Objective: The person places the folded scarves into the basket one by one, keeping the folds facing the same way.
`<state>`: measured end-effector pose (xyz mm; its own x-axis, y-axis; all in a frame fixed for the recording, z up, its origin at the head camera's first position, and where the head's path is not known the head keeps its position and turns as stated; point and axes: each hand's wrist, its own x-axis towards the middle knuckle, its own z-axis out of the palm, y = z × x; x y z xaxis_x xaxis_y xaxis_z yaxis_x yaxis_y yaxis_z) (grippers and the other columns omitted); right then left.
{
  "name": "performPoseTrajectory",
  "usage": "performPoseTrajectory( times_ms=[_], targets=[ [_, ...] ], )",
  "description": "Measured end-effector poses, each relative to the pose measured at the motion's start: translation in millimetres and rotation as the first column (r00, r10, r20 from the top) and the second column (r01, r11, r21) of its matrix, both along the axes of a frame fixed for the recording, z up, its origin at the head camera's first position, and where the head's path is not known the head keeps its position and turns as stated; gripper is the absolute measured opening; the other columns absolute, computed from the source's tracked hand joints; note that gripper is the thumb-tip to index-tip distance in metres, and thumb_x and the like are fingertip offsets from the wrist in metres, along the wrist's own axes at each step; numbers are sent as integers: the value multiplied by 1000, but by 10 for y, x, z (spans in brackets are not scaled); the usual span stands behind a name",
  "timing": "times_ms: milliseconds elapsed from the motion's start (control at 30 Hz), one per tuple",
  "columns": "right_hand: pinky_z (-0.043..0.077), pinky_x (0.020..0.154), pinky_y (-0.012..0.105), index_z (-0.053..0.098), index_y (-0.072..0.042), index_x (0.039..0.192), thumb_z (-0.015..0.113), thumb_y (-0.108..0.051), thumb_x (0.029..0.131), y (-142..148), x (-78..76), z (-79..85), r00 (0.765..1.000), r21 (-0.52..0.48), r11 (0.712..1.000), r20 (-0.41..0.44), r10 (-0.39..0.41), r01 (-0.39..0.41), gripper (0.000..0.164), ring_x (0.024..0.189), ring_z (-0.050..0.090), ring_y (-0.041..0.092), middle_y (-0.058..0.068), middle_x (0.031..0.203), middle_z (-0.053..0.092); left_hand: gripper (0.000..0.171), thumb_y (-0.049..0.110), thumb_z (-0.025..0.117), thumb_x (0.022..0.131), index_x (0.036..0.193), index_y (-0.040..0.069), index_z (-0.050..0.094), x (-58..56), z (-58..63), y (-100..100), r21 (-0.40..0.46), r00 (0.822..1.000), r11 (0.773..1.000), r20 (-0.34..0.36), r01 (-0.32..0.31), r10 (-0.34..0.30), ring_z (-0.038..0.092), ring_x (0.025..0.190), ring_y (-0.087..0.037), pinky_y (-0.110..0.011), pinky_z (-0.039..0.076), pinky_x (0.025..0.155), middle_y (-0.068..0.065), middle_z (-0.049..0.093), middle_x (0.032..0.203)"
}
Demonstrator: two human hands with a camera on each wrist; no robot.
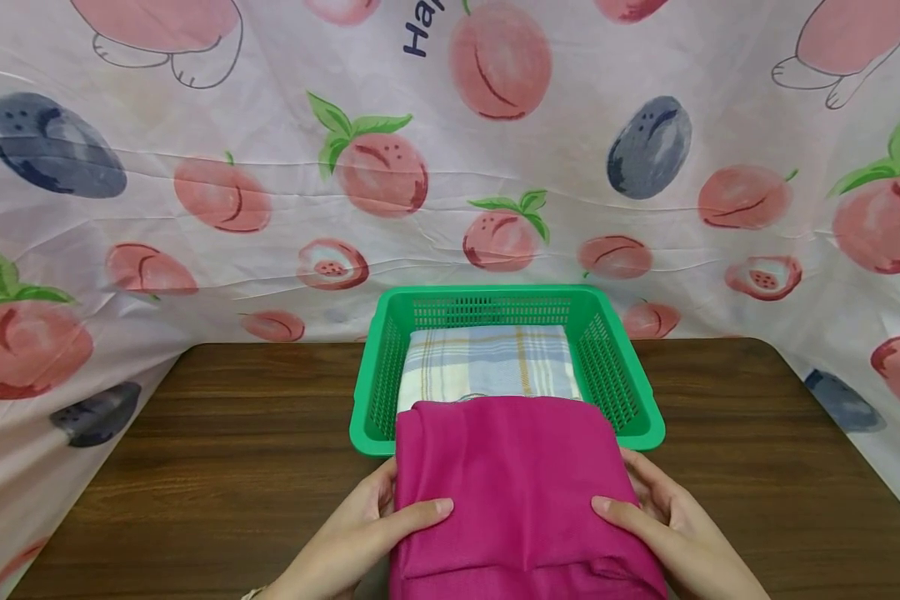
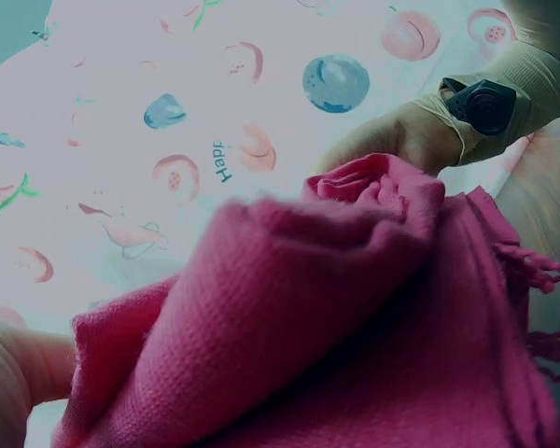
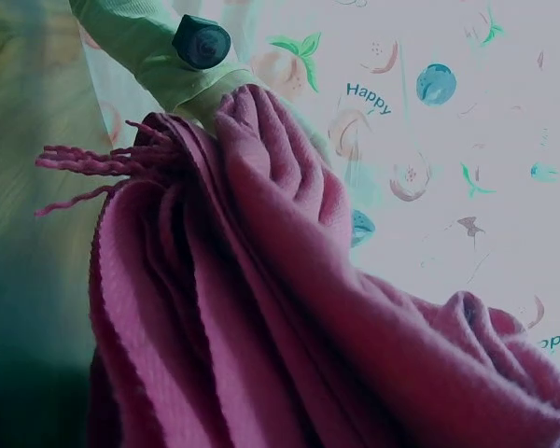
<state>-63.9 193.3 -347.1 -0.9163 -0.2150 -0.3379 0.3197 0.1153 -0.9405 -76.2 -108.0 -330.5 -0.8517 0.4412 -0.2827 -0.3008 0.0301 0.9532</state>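
Observation:
Between my two hands is a folded magenta scarf (image 1: 517, 492), with twisted fringe (image 3: 89, 163) showing at one end in both wrist views. My left hand (image 1: 363, 521) grips its left side, thumb on top and fingers under the edge. On the opposite side my right hand (image 1: 671, 521) holds it the same way, the fingers partly hidden. The scarf's far edge overlaps the front of a green plastic basket (image 1: 641, 400) in the head view. Inside the basket lies a folded plaid cloth (image 1: 495, 358) in white, blue and yellow, its near part hidden by the scarf.
The basket stands on a dark brown wooden table (image 1: 232, 450), close to its back edge. A white curtain (image 1: 435, 242) printed with peaches and blue fruits hangs behind the table and along both sides.

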Motion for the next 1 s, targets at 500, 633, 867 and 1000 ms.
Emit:
performPoseTrajectory(
  times_ms=[500, 633, 867, 1000],
  targets=[
    [50, 88, 24, 14, -19, 147, 54, -25, 92, -161, -181, 174, 992, -104, 990, -75, -105, 97, 69, 112, 56, 12, 8, 142, 37, 58, 26, 61, 86, 134, 8, 34, -170, 130, 38, 77, 991, 988, 19, -131, 130, 60, 105, -17, -28, 47, 91, -7, 60, 117],
    [48, 89, 20, 9, -16, 149, 53, -23, 93, -180, -255, 191, 990, -138, 986, -100, -104, 89, 71, 112, 55, 7, 9, 144, 33, 55, 24, 60, 86, 133, 8, 35, -226, 159, 46, 99, 987, 982, 7, -160, 160, 61, 101, -18, -29, 47, 90, -5, 62, 112],
    [48, 88, 21, 8, -18, 149, 53, -22, 93, -212, -358, 218, 987, -175, 981, -120, -106, 84, 72, 110, 55, 9, 9, 141, 34, 53, 22, 60, 86, 132, 8, 37, -332, 183, 63, 130, 982, 974, -9, -188, 191, 63, 95, -16, -29, 49, 87, -4, 64, 106],
    [49, 87, 22, 10, -17, 149, 52, -21, 94, -231, -403, 237, 984, -202, 977, -143, -104, 74, 69, 106, 57, 9, 7, 134, 40, 51, 19, 61, 86, 131, 9, 39, -384, 184, 82, 134, 975, 967, -9, -217, 220, 63, 94, -16, -30, 49, 86, -4, 64, 105]
  ],
)
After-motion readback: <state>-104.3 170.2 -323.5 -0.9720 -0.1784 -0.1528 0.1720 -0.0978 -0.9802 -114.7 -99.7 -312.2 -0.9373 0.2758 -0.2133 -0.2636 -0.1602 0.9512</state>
